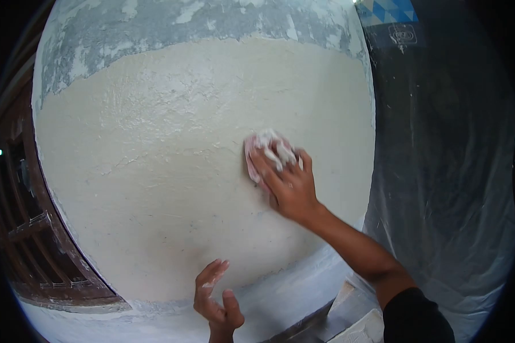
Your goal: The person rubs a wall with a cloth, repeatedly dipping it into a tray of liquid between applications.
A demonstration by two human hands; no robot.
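Two hands on this one: nearest, the left hand [216,300] hangs loose, fingers half curled, empty. Farther up, the right hand [286,180] flattens a pinkish sanding pad [261,150] under its fingers against the plastered wall [154,171]. Looks mid-sanding; next stroke needs steady pressure.
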